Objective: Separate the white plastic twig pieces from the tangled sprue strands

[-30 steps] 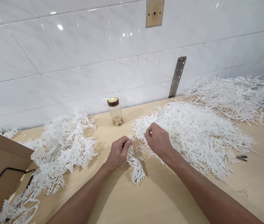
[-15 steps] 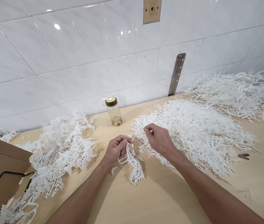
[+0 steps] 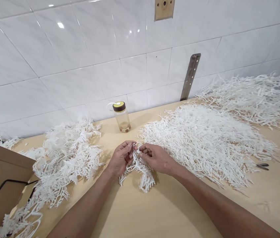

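Near the middle of the table, my left hand [image 3: 122, 158] pinches the top of a white stringy strand cluster [image 3: 146, 177], whose fringed ends hang down onto the wood. My right hand [image 3: 156, 158] is beside it, its thumb and fingers closed at the upper right part of the same cluster. What lies between the right fingertips is too small to make out. To the right spreads a large pile of short white strands [image 3: 204, 138]. On the left lies a heap of fringed white clusters [image 3: 68, 158].
A clear bottle with a dark and yellow lid [image 3: 122, 117] stands behind my hands. Longer white strands [image 3: 256, 96] lie at the back right, small snips [image 3: 262, 166] at the right. A cardboard box [image 3: 3, 178] is at the left edge; a metal strip [image 3: 191, 77] leans on the wall.
My right hand has moved left from over the edge of the large pile to the cluster at my left hand. The view has shifted slightly.
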Available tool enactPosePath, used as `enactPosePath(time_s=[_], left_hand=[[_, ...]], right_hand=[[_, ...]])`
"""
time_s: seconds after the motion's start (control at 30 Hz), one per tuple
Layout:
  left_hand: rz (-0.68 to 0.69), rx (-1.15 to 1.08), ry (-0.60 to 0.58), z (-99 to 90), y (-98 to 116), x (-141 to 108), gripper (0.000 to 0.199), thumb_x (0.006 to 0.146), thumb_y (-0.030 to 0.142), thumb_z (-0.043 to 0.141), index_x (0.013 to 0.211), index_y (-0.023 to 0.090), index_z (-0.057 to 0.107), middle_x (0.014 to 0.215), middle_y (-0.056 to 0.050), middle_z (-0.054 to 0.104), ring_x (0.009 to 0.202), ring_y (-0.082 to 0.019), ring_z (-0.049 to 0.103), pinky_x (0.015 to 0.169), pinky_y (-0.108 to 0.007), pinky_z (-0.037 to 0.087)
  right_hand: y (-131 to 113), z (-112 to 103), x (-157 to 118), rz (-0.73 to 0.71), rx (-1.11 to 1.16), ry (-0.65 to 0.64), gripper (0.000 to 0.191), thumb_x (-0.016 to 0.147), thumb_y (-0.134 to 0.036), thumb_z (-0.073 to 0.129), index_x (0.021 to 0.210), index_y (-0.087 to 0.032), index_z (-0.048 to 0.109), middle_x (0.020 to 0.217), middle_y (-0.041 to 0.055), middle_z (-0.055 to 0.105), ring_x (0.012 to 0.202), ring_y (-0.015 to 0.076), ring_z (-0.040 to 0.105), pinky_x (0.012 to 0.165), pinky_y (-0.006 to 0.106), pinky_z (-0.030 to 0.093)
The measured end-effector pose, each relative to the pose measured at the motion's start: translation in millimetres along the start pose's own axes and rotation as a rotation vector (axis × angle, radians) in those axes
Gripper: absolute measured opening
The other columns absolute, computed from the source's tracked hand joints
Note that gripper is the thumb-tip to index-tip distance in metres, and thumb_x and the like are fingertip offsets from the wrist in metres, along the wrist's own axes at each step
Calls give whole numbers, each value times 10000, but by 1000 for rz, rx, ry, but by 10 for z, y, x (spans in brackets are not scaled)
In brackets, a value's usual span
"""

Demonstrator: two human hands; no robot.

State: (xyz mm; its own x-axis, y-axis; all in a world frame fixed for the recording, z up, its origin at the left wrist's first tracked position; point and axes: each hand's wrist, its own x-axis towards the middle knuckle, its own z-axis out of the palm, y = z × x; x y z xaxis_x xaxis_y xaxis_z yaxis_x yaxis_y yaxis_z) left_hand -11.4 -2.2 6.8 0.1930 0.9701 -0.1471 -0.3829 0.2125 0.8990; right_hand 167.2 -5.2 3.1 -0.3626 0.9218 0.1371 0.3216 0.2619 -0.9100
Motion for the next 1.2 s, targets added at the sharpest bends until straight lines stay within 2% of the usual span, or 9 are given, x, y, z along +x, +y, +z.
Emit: enactPosePath(time_s=[0.1,0.2,0.4,0.57,0.7,0.83,0.97,1.07,1.2], left_hand=[[3,-42,-28,4,-24,2,373,691,373,820,939,147,657,773,-17,640,574,-85,543,491,-190,433],[12,-48,-59,9,-38,2,342,706,364,816,911,141,655,770,-21,638,626,-106,578,582,-225,484],[-8,-32,-26,-5,-23,11,303,740,360,785,915,157,643,764,-9,631,610,-100,563,550,-215,444],[13,-18,-3,-4,-33,20,352,745,412,770,953,167,628,789,-6,624,614,-103,562,551,-223,441],[116,111,14,22,-105,19,482,729,470,777,1054,175,576,840,-11,622,621,-102,566,553,-227,441],[176,287,55,53,-158,10,600,627,421,856,1070,189,524,786,25,598,619,-98,562,547,-212,436],[127,373,39,71,-150,-13,493,661,454,823,952,179,537,604,68,531,495,-77,488,484,-197,369],[90,363,24,64,-142,-11,422,694,479,792,832,163,548,539,69,493,436,-60,422,448,-194,321],[106,283,72,40,-158,22,425,679,441,811,888,174,556,567,69,519,453,-67,446,459,-194,347]], right_hand=[[-33,0,-5,27,92,-12,184,829,-312,597,921,-163,654,831,41,696,739,158,625,663,270,476],[-65,-18,-1,45,72,0,160,816,-310,604,853,-161,650,803,32,683,707,149,608,651,270,467],[-82,-24,5,86,1,49,151,815,-292,571,809,-167,655,737,5,663,633,134,559,593,254,417],[-23,4,25,113,-69,121,173,818,-284,528,743,-182,646,675,-6,636,604,141,543,568,254,393],[-12,13,37,166,-59,171,207,829,-333,526,745,-187,645,656,-3,625,594,150,547,550,259,400],[-54,4,34,187,-33,215,199,822,-343,547,763,-185,652,656,4,633,588,149,561,543,258,419],[-63,13,25,198,35,199,213,832,-356,543,773,-186,657,607,-12,604,495,123,513,479,247,406],[-49,22,18,174,83,182,194,823,-353,568,800,-182,657,653,-9,627,477,107,498,459,242,410],[-47,20,5,156,152,160,186,805,-340,601,867,-175,661,732,9,660,506,104,522,468,238,431]])
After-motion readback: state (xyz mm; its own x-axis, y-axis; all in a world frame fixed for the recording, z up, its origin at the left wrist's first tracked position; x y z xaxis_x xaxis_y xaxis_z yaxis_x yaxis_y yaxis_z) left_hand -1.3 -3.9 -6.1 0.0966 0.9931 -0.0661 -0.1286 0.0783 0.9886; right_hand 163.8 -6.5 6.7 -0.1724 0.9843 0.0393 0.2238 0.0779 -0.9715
